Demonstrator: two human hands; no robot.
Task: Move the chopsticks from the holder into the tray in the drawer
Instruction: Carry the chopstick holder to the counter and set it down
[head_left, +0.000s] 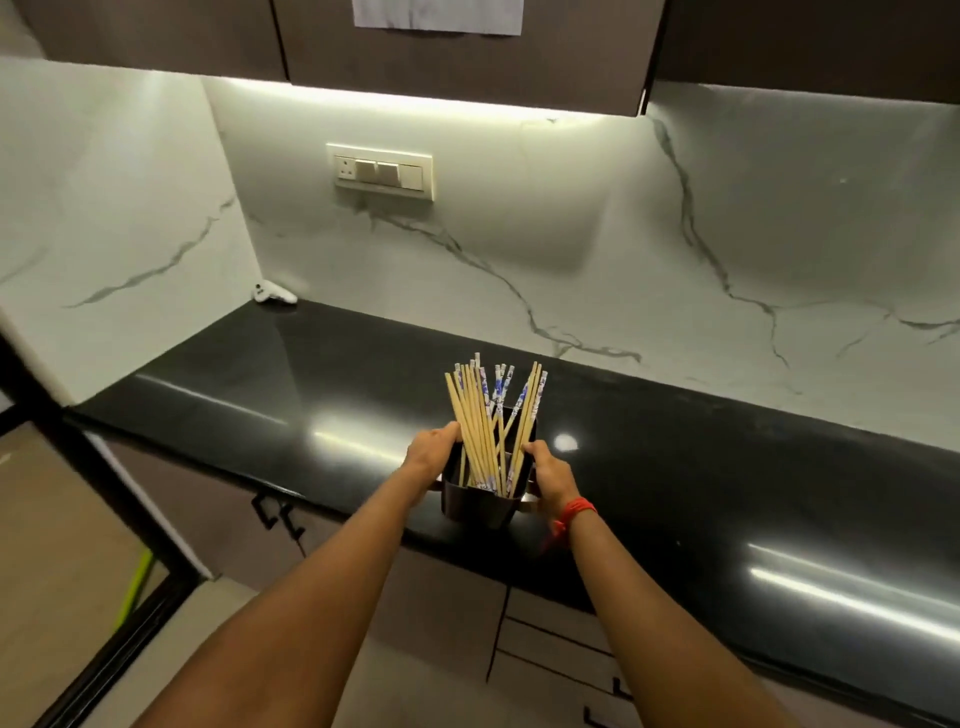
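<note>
Left hand (434, 447) and right hand (550, 474) are clamped on holder (480, 506) sides | chopsticks (488, 415) are stood upright between them | prob gripped both-sided so nothing gets tipped

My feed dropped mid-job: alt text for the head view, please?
The left hand and right hand hold a black holder full of chopsticks by its sides, near the front edge of a dark countertop. The drawers below look closed.

I see bare bench (701, 467) left, right and behind the holder (480, 506); chopsticks (488, 415) fan above it, a white object (274, 294) sits in the far-left corner, cabinets (467, 57) hang overhead.
</note>
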